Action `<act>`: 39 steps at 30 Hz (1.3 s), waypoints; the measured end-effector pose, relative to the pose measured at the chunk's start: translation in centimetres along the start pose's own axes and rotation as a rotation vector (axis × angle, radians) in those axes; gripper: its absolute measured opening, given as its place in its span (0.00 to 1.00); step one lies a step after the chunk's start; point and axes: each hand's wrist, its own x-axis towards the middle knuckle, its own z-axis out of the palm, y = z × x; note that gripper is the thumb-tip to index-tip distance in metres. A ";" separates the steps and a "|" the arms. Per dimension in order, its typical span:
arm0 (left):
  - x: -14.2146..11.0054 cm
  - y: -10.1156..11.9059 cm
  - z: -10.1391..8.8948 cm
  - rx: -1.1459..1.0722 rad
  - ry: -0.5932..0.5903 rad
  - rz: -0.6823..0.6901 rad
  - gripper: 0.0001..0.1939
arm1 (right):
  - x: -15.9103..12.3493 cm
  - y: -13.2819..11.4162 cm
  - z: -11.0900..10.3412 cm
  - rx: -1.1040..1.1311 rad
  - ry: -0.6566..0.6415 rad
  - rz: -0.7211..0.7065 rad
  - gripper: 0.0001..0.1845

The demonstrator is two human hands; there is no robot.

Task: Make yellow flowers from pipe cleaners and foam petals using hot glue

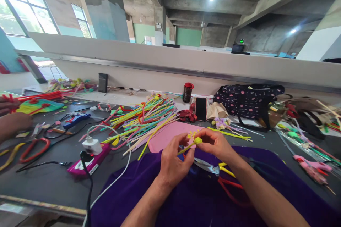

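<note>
My left hand (174,159) is closed around the stem of a yellow pipe cleaner flower (197,140). At the flower's head, the thumb and fingers of my right hand (214,144) pinch the fuzzy yellow tip. Small yellow pieces (192,134) show just behind the fingers, on a pink sheet (167,134). Below my right hand, scissors (210,166) with yellow and red handles lie partly open on a dark purple cloth (191,198). A large pile of coloured pipe cleaners (144,118) spreads to the left of the sheet.
A magenta power strip (89,161) with a white charger (92,146) and cables stands left. Another person's hand (13,113) is at the far left, near red-handled scissors (34,149). Behind stand a bottle (188,93), phone (200,109) and dotted bag (247,101). A pink glue gun (311,165) lies right.
</note>
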 end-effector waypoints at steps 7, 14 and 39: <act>0.9 0.1 -0.6 -0.724 -0.463 -0.738 0.15 | 0.1 0.2 -1.5 0.100 -0.141 -0.086 0.15; 0.7 -0.3 0.1 -0.946 -0.551 -0.884 0.13 | 0.2 0.3 -1.2 0.078 -0.230 -0.157 0.22; 0.2 0.7 0.6 -0.714 -0.259 -0.753 0.13 | 0.1 -0.3 -0.3 0.005 -0.128 -0.141 0.26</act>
